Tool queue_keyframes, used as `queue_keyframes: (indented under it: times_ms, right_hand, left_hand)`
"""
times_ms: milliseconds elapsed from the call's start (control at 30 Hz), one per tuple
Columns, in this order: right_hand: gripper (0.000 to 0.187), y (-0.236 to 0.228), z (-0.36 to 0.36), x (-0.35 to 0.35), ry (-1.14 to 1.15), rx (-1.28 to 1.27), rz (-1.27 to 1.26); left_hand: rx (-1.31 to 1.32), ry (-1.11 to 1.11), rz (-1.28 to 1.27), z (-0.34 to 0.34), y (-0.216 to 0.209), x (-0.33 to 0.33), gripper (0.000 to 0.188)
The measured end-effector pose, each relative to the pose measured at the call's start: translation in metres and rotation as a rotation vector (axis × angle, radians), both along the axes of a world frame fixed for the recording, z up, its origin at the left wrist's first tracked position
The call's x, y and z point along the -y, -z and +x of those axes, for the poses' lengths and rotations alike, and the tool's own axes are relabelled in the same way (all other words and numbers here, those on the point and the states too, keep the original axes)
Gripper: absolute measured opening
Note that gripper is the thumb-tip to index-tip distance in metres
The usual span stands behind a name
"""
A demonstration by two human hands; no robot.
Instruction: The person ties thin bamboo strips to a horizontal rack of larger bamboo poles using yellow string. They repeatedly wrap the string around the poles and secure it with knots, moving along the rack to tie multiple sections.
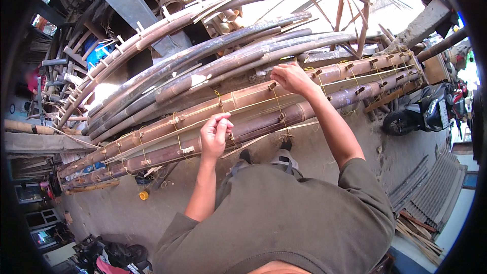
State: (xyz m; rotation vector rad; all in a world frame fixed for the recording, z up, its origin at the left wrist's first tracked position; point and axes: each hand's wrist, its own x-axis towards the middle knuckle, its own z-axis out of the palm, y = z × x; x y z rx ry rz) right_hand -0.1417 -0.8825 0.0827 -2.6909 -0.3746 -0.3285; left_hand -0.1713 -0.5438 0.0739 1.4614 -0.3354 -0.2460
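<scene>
Two long brown bamboo poles lie side by side in front of me, the far pole [248, 97] and the near pole [300, 112]. Slots along both hold short wooden pegs, and thin yellow cord [277, 102] runs across between them at intervals. My left hand [214, 136] is closed, fingers curled and thumb against them, just above the near pole. Over the far pole, beside a peg, my right hand [293, 78] is closed in a pinch. Whatever either hand holds is too small or hidden to make out.
Behind lie several dark bamboo poles [203, 73] and a curved bamboo frame with pegs [134, 45]. A parked motorbike [426, 111] stands at right, near corrugated sheets [431, 193]. On the floor at left sits a yellow round object [144, 195].
</scene>
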Motion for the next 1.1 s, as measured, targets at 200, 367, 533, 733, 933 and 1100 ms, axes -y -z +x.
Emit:
queue_keyframes:
  times_ms: [200,367,533,733,933,1100]
  right_hand:
    - [0.02,-0.018,-0.018,0.002,0.008,-0.333,-0.033]
    - [0.021,-0.013,-0.003,-0.003,0.04,-0.022,0.093]
    - [0.017,0.002,-0.008,0.012,0.099,-0.399,-0.213]
    - [0.018,-0.015,-0.017,-0.009,0.065,-0.184,0.124]
    - [0.022,0.008,-0.011,-0.002,0.125,-0.181,0.315]
    - [0.021,0.042,0.008,0.0,0.173,-0.271,0.217]
  left_hand:
    - [0.095,-0.092,0.027,0.013,-0.013,-0.023,0.021]
    - [0.047,-0.093,0.018,0.015,-0.004,-0.032,0.02]
    - [0.094,-0.058,0.042,0.016,-0.016,-0.03,0.021]
    - [0.094,-0.088,0.009,0.024,-0.009,-0.046,0.022]
    - [0.082,-0.044,0.013,0.025,-0.014,-0.047,0.021]
    - [0.101,-0.037,0.029,0.031,-0.008,-0.048,0.021]
